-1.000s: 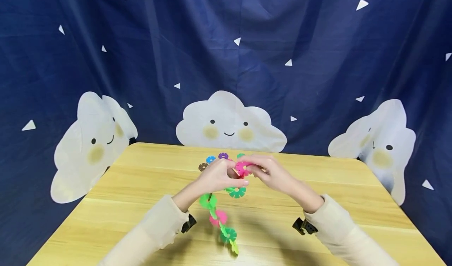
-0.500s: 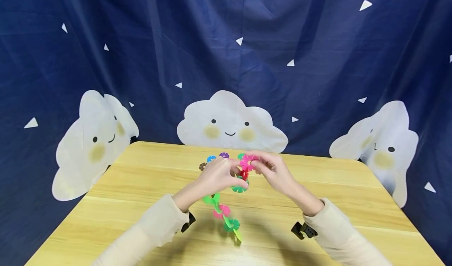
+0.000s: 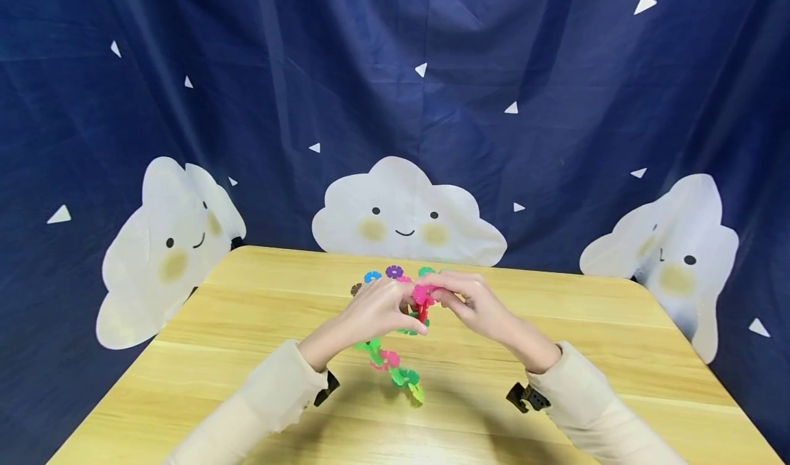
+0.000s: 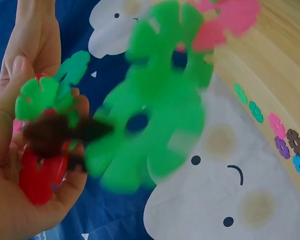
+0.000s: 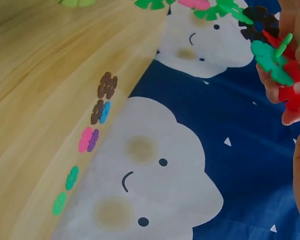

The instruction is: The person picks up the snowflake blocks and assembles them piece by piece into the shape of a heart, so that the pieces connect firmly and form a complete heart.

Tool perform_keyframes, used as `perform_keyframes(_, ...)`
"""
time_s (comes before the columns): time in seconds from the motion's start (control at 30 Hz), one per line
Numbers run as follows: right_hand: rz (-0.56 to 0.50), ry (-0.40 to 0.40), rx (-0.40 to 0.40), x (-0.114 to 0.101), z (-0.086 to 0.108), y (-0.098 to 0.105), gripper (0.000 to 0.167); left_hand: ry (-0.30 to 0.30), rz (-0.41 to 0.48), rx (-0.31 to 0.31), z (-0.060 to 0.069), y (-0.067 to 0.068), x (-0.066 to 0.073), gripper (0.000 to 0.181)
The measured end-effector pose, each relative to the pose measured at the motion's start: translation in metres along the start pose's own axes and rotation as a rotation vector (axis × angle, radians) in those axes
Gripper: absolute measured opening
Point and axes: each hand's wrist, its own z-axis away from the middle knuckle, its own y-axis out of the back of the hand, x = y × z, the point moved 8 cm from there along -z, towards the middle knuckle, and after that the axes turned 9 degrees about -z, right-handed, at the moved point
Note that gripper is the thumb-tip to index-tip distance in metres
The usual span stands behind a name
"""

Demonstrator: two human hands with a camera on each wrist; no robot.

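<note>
In the head view my left hand (image 3: 378,307) holds a linked chain of notched, flower-shaped plastic discs above the table. Its fingers curl round a red disc (image 4: 37,177), with a brown disc (image 4: 45,132) and smaller-looking green ones close by in the left wrist view. A light green disc (image 4: 145,137) hangs from the brown one. The chain's tail runs down through a pink disc (image 3: 390,359) to a yellow-green disc (image 3: 416,392). My right hand (image 3: 474,302) pinches a pink disc (image 3: 422,293) against the red part; their exact join is hidden by fingers.
Loose discs lie near the far edge of the wooden table (image 3: 555,341): blue (image 3: 372,276), purple (image 3: 393,271), teal (image 3: 426,271), and brown (image 5: 108,85). A dark blue curtain (image 3: 395,74) with cloud faces hangs behind the table.
The pink disc in my right hand rose slightly to the right, then came back down left to the red disc. The chain's hanging tail has swung farther from me. My left hand keeps its grip.
</note>
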Motion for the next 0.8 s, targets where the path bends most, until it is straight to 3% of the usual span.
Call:
perform_keyframes(0.17,0.005,-0.052,-0.039,0.001,-0.006,-0.002,0.029,0.021,0.062,-0.004,-0.001,-0.004,-0.005,0.019)
perform_keyframes(0.27,0.004,-0.148,-0.024,0.004,-0.007,0.0,0.034,0.019,0.135,0.015,-0.001,-0.003,-0.01,0.016)
perform_keyframes(0.4,-0.003,-0.232,0.022,0.008,-0.005,0.0,0.038,-0.003,0.244,-0.017,-0.001,-0.004,-0.015,0.015)
perform_keyframes(0.57,0.031,-0.218,0.091,0.008,-0.004,-0.005,0.036,-0.023,0.392,-0.038,0.0,-0.002,-0.022,0.027)
perform_keyframes(0.7,0.041,-0.203,0.126,0.01,-0.004,-0.01,0.038,0.101,0.471,0.086,0.004,0.01,-0.035,0.028)
perform_keyframes(0.8,0.043,-0.204,0.14,0.012,-0.005,-0.014,0.042,0.186,0.482,0.19,0.007,0.019,-0.041,0.028)
